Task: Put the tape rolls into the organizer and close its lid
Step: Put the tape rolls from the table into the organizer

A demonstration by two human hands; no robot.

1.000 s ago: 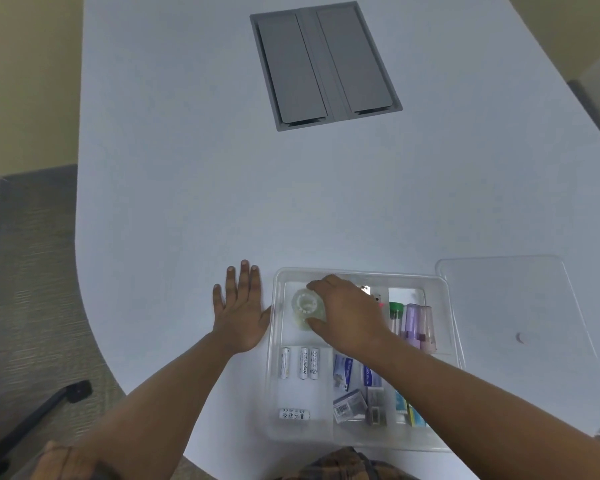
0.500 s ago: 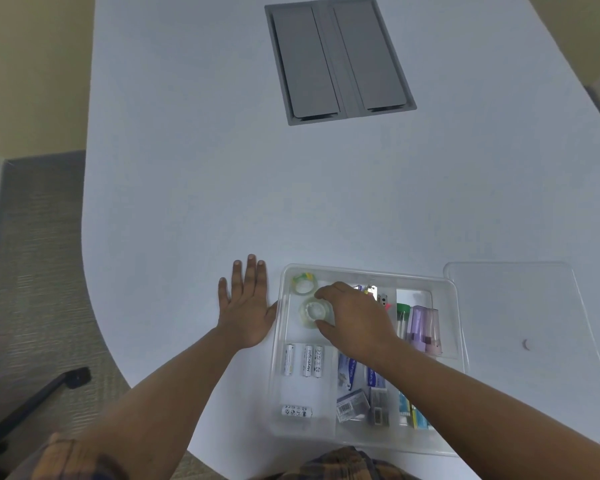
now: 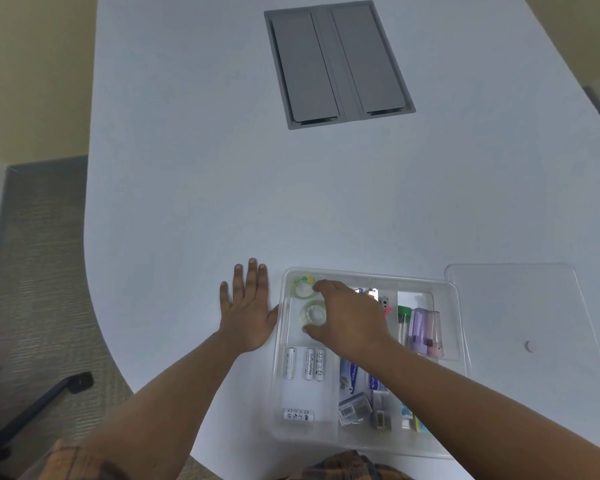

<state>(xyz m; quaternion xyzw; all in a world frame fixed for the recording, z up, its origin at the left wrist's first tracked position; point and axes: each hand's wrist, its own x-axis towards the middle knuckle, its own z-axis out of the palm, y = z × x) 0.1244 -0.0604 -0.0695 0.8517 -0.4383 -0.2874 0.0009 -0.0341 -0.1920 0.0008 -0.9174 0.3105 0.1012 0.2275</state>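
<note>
Pale matte table (image 3: 187, 168). Right hand (image 3: 352, 317) inside clear plastic organizer (image 3: 459, 327), fingers spread loosely over two clear round tape rolls (image 3: 313, 313) in far-left compartment, thumb touching near roll. Left hand (image 3: 248, 311) flat, open, beside organizer. Clear lid (image 3: 534, 306) on organizer's other side.

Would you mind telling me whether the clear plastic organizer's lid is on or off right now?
Off. The clear plastic lid lies flat on the white table, right of the open clear plastic organizer, whose compartments are uncovered.
</note>
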